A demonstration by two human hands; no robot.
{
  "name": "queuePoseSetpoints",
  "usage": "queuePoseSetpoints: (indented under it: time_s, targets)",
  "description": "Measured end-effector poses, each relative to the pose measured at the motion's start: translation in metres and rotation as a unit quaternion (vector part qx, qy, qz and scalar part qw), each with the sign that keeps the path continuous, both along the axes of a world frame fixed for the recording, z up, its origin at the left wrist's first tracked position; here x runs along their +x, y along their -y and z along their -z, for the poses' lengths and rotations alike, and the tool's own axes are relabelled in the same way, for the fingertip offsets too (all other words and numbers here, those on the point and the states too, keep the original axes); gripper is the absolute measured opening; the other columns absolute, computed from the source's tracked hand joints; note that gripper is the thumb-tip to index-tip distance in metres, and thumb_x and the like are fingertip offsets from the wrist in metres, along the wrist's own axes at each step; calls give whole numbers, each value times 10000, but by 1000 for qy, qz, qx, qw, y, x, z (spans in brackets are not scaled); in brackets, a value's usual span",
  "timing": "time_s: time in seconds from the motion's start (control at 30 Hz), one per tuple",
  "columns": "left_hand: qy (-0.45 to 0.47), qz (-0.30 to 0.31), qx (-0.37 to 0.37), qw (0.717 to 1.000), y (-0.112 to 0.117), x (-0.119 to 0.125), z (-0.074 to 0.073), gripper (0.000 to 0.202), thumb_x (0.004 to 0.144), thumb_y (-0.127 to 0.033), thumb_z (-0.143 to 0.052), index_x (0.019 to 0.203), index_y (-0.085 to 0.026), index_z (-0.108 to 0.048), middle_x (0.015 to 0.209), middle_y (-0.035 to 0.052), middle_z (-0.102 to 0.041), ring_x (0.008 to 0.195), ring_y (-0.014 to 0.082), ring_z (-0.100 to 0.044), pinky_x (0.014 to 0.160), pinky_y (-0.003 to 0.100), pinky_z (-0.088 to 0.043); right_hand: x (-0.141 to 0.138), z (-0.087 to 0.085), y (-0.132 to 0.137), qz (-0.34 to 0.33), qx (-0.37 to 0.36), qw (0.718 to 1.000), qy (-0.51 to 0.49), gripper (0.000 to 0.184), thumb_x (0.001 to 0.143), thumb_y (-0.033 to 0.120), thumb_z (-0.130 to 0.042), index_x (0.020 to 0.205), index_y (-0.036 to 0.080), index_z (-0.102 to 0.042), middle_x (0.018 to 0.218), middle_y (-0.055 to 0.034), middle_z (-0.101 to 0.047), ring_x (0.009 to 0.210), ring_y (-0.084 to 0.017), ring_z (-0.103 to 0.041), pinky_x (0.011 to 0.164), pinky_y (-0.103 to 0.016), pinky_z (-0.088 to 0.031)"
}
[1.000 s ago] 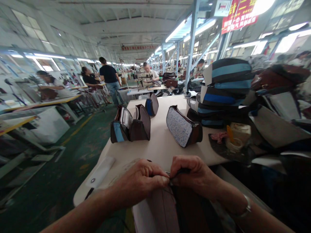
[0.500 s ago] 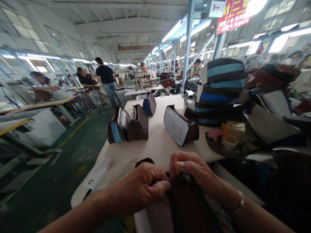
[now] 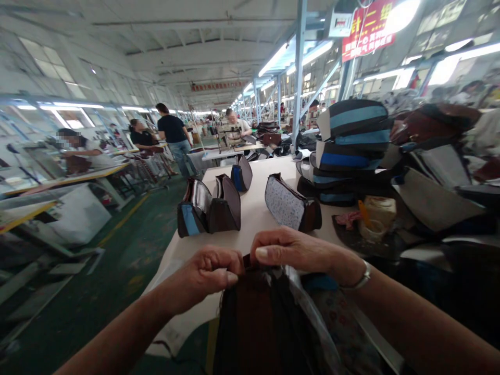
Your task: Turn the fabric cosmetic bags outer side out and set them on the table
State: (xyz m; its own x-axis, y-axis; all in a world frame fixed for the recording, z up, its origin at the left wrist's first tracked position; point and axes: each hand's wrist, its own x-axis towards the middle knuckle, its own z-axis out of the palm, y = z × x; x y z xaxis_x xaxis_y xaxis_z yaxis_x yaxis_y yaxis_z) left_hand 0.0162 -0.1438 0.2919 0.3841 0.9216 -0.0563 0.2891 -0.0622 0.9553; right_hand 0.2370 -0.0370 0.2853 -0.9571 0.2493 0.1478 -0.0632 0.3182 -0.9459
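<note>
A dark brown and black bag [image 3: 258, 323] is held up close in front of me, its brown side strip facing me. My left hand [image 3: 211, 273] pinches the bag's top edge on the left. Beside it, my right hand [image 3: 291, 252] grips the same edge with the thumb bent over it, and a bracelet circles that wrist. A small gap with a bit of brown material lies between the two hands. On the right of the bag, a pale flap and a floral-patterned panel [image 3: 338, 317] hang in shadow. The bag's underside is out of sight.
On the pale table [image 3: 253, 219] stand a patterned bag [image 3: 287, 203], a blue-striped bag [image 3: 191, 219], a brown bag [image 3: 226, 208] and a blue-sided one [image 3: 241, 174]. Bags are stacked [image 3: 351, 151] at right, near a glue-like pot [image 3: 371, 226]. Co-workers sit and stand beyond.
Both hands have moved left and slightly up along with the bag. It has turned, so its brown side strip now faces me more and the pale left panel no longer shows.
</note>
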Motion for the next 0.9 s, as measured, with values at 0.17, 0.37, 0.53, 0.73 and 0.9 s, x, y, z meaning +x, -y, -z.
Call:
queuePoseSetpoints:
  time_s: [0.17,0.37,0.53,0.73,0.9]
  targets:
    - [-24,-17,-85,996,18,-16,11,120,717,-265,-607,730,-146,-605,736,6,-529,731,160,-451,684,275,-345,-7,47,7,-51,-136,989,-19,369,863,486,-705,884,142,-573,764,20,-492,671,-99,-408,594,-221,-332]
    - [-130,-22,-120,984,33,6,-5,263,794,-385,-699,934,-163,-678,785,-30,-565,720,127,-469,622,236,-338,-12,64,33,-9,-169,983,-70,268,838,354,-752,891,151,-586,824,-8,-529,732,-118,-433,617,-225,-345]
    - [-83,-71,-144,983,32,18,12,345,801,-472,-713,834,-130,-690,644,-47,-472,589,94,-358,524,248,-241,-7,55,35,12,-137,988,-75,233,910,347,-648,815,146,-579,782,-3,-480,705,-117,-398,622,-246,-323]
    - [-28,-60,-125,990,27,20,17,251,798,-355,-725,858,-112,-709,679,-32,-515,617,94,-379,560,248,-262,-1,61,34,23,-149,987,-56,297,947,429,-589,847,151,-571,783,-2,-450,708,-120,-369,610,-247,-305]
    - [-23,-21,-123,992,26,21,12,325,840,-430,-707,867,-107,-693,718,-25,-510,647,96,-375,569,244,-264,1,60,36,13,-181,982,-54,366,850,483,-711,851,146,-568,767,12,-469,681,-103,-383,574,-226,-293]
